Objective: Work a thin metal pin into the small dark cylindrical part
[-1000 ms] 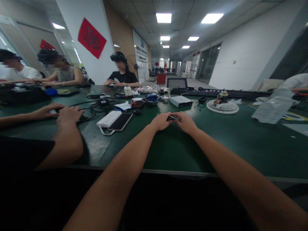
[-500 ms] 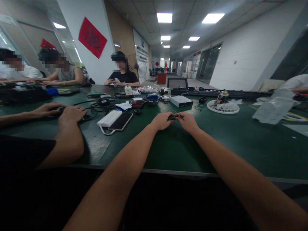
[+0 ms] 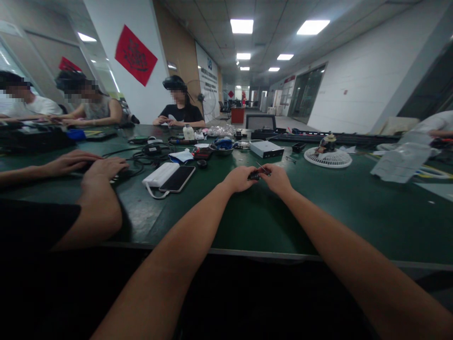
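Pinching a small dark gadget [image 3: 254, 176] between our left grip [image 3: 239, 179] and right grip [image 3: 278, 180], we've got both clenched just right of the phone [image 3: 177, 179] on the desk [image 3: 354, 222].

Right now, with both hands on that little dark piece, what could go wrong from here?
The small dark piece sits between the left hand and the right hand, so it could slip and be hard to spot on the dark green table. The thin metal shaft sticking up by the right hand's fingers might also prick a finger.
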The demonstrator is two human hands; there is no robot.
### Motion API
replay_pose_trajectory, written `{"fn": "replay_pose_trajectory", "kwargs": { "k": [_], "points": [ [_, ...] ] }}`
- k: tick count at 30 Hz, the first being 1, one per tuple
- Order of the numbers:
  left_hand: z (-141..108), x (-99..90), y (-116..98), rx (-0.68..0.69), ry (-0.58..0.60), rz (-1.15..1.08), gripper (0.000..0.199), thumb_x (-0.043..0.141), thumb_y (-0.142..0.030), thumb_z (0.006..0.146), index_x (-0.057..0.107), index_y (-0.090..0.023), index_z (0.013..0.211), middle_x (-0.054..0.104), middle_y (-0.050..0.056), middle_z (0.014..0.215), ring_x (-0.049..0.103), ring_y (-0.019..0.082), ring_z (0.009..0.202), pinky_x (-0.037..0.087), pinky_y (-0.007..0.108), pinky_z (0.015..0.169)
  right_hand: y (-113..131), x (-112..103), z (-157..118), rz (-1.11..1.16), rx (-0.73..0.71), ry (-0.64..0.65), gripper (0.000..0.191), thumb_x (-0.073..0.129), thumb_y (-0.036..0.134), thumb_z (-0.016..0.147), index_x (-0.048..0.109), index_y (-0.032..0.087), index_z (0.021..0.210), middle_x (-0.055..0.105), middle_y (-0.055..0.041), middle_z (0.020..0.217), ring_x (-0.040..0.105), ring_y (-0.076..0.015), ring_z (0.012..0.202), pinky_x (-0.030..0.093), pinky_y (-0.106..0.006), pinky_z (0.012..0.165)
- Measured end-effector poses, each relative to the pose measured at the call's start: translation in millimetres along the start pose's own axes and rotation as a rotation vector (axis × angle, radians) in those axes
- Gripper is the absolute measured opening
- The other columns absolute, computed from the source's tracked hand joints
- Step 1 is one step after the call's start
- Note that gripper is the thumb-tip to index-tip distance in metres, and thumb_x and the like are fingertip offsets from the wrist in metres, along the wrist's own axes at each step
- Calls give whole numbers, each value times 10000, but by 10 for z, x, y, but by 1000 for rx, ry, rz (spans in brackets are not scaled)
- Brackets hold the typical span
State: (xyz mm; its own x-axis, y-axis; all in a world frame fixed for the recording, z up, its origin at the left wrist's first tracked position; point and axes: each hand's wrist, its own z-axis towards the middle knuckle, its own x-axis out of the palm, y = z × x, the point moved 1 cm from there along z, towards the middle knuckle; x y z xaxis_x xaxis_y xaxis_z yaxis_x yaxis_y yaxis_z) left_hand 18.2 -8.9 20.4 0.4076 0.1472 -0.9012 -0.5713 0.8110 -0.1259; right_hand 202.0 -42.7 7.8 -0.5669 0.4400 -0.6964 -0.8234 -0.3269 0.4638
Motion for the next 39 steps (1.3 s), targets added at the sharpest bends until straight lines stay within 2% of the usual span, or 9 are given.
{"fn": "replay_pose_trajectory", "kwargs": {
  "k": [4,8,13,18,22,25,33,39],
  "points": [
    [-5,-7,-4,21,-5,3,366,678,-350,852,654,-201,1186,730,94,1021,682,273,972,530,373,872,-32,16,-2,-25,39,34,136,711,259,880,718,188,997,731,-29,890,666,-176,782,532,-336,771],
    [-16,-14,1,26,-17,4,347,708,-314,810,670,-217,1141,722,84,979,678,269,928,537,370,836,-89,59,-12,-33,51,120,246,641,368,962,667,148,1068,694,-46,995,671,-177,846,566,-378,789],
    [-10,-10,-3,27,-34,1,317,679,-241,809,662,-235,1125,715,67,982,674,250,936,534,365,854,-136,94,-13,1,25,195,266,626,364,975,650,150,1132,682,-64,1080,675,-188,899,578,-385,801],
    [-3,-18,-1,30,-61,8,303,663,-232,825,651,-251,1127,712,64,1023,669,251,979,530,369,879,-116,66,-6,11,32,150,262,663,388,943,687,153,1057,713,-42,955,678,-173,818,562,-354,762],
    [-3,-33,-25,37,-73,22,301,660,-246,835,638,-252,1135,714,66,1031,671,257,978,529,365,865,-60,16,-8,-4,50,73,195,726,386,865,746,197,907,734,-25,786,661,-176,717,485,-282,660],
    [-1,-40,-55,43,-67,37,315,668,-265,832,627,-241,1143,719,70,1016,678,268,966,529,366,847,-29,-5,-9,-18,59,44,193,716,390,859,746,199,857,726,-26,743,646,-174,686,447,-270,620],
    [2,-53,-58,50,-48,84,352,666,-243,821,624,-238,1170,721,77,1044,677,284,995,520,374,871,-28,33,-20,-34,34,87,235,694,391,895,710,159,930,711,-16,811,648,-161,726,514,-322,712],
    [-2,-61,-52,-20,-80,128,354,651,-236,838,617,-228,1190,723,86,1051,673,286,1013,497,390,923,-10,29,-25,-17,28,60,188,673,352,890,749,215,994,761,-36,870,673,-184,752,484,-280,677]
  ]
}}
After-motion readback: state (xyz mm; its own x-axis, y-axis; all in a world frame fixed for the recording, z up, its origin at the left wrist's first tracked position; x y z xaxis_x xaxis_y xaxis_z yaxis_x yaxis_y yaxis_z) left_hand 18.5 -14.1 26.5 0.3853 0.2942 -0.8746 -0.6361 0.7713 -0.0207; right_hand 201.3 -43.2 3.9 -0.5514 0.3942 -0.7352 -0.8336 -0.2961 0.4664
